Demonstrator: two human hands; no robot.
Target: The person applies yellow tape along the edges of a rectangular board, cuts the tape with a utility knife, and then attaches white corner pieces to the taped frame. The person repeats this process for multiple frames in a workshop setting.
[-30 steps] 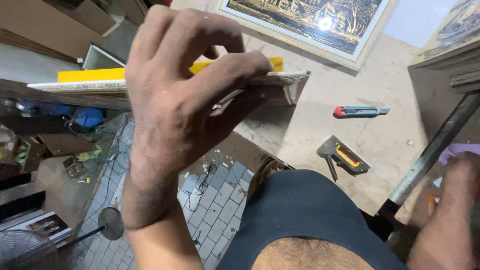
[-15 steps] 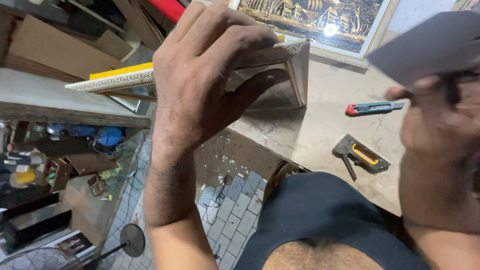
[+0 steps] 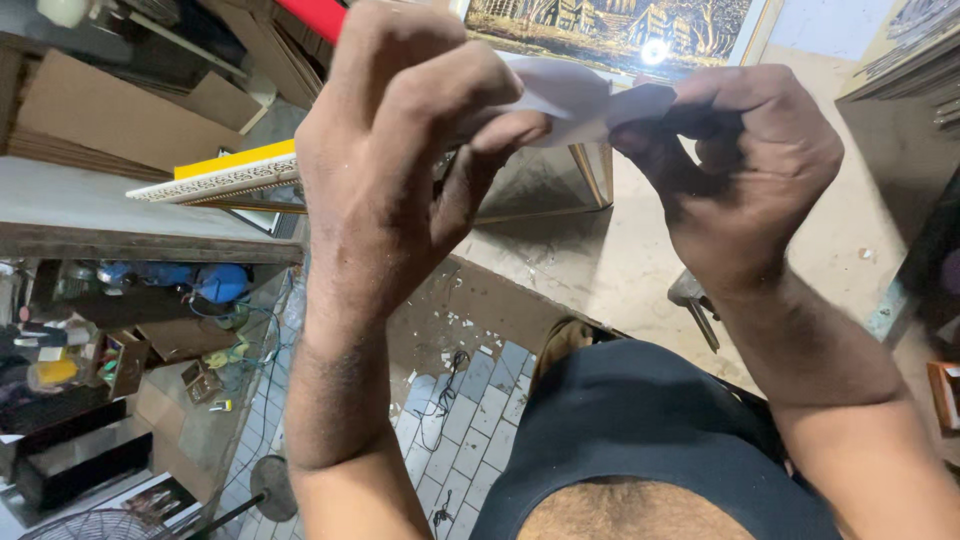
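My left hand (image 3: 400, 170) is closed around the upper edge of a picture frame (image 3: 215, 178) with a pale patterned moulding and a yellow strip. My right hand (image 3: 745, 165) is pinched on a white piece of paper or tape (image 3: 575, 95) that stretches between both hands, just above the frame's corner (image 3: 595, 170). Both hands are held close to the camera and hide much of the frame.
A framed gold-toned picture (image 3: 610, 25) lies at the back of the dusty workbench (image 3: 600, 270). A stapler-like tool (image 3: 695, 300) is partly hidden under my right wrist. Cardboard sheets (image 3: 110, 110) lean at the left. Tiled floor (image 3: 470, 410), cables and a fan (image 3: 270, 485) lie below.
My right hand has come up from the lower right to meet the left at the frame's corner, bringing the white piece with it. The utility knife is now hidden.
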